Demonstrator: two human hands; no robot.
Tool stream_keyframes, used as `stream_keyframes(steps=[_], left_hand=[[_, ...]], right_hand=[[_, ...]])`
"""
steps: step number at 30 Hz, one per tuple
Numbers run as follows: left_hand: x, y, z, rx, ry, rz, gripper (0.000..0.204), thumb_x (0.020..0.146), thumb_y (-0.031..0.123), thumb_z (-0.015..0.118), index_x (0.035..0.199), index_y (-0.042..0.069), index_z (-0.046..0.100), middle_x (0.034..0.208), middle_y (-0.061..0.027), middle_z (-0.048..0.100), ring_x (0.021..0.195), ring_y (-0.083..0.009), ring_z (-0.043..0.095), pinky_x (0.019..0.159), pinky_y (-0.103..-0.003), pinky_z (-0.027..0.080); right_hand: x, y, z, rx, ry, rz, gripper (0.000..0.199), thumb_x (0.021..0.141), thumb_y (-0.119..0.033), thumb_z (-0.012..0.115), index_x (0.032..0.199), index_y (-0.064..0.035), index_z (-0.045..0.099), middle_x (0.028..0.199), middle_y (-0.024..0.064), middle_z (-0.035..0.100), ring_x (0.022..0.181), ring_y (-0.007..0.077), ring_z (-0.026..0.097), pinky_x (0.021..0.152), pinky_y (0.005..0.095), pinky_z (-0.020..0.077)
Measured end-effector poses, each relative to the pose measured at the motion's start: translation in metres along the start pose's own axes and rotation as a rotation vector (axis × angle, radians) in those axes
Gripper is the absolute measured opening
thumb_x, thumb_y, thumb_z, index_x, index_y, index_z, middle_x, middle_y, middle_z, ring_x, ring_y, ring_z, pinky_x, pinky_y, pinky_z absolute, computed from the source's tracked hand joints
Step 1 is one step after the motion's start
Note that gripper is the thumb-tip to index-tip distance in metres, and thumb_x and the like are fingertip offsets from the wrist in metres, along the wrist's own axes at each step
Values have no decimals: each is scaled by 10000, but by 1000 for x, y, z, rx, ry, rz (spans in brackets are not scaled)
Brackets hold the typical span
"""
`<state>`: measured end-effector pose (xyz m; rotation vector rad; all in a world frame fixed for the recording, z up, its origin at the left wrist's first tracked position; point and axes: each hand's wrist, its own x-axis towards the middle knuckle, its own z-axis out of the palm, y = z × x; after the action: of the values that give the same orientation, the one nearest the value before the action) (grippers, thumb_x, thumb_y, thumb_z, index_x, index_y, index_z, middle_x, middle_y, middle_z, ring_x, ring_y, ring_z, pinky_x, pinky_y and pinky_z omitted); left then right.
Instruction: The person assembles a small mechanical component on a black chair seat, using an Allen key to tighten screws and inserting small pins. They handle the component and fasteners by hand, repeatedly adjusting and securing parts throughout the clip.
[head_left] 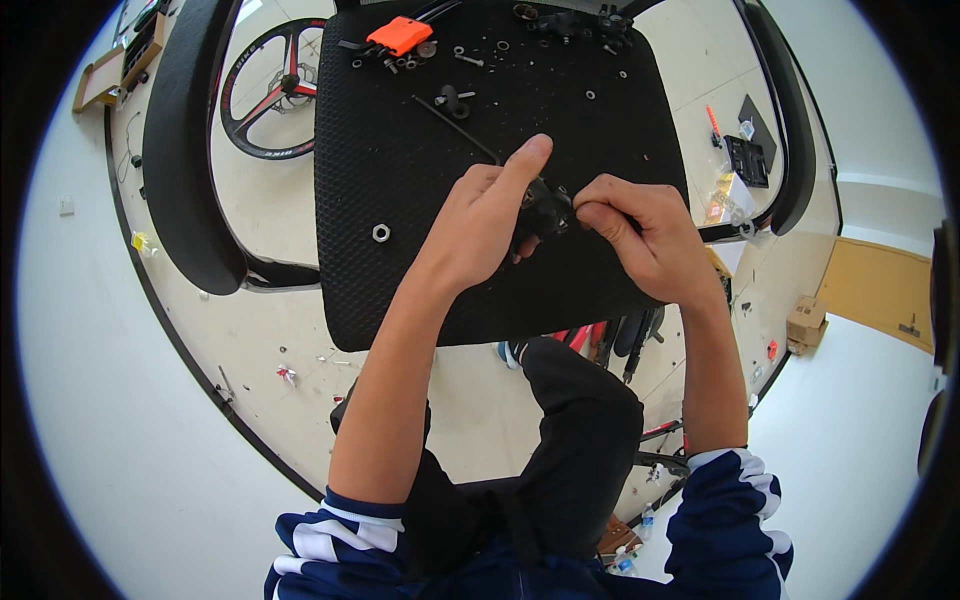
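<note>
Over a black chair seat point(560, 290), my left hand point(478, 222) is wrapped round a compact black mechanical part point(545, 212), which looks like a bike brake caliper. Its thumb points up and away. The fingers of my right hand point(640, 232) are pinched together at the part's right side; whatever they hold is too small or hidden. An L-shaped hex key point(458, 130) lies on the seat just beyond my left hand. Farther off sits a small black fitting point(454, 100). To the left of my left wrist lies a hex nut point(381, 233).
Along the seat's far edge are an orange tool holder point(400, 36), a bolt point(469, 60), several washers and more black parts point(560, 24). Armrests point(190, 150) flank the seat. A three-spoke wheel point(290, 85) lies on the floor at left; a black tool case point(746, 162) at right.
</note>
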<state>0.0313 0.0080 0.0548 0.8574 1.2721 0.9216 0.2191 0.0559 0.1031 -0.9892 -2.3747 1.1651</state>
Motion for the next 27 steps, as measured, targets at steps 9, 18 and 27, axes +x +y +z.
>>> stream_keyframes(steps=[9,18,27], left_hand=[[3,-6,3,-56,37,-124,710,987,630,378,615,70,606,531,-44,561,472,-133,537,500,-283,429],[7,-24,16,381,551,228,597,1037,383,415,643,-12,626,550,-191,592,517,-363,615,535,-411,480],[2,-31,27,516,527,387,407,987,324,506,757,29,667,588,-155,639,564,-366,652,555,-416,492]], right_hand=[[9,8,-10,-40,-112,-72,82,956,-70,603,920,-8,642,710,67,581,599,159,516,568,280,399],[9,1,29,28,151,261,160,984,-125,598,934,21,642,671,139,581,561,214,484,557,301,412],[-12,4,22,374,134,630,325,1055,-260,493,804,-60,547,567,-82,332,463,20,274,404,208,225]])
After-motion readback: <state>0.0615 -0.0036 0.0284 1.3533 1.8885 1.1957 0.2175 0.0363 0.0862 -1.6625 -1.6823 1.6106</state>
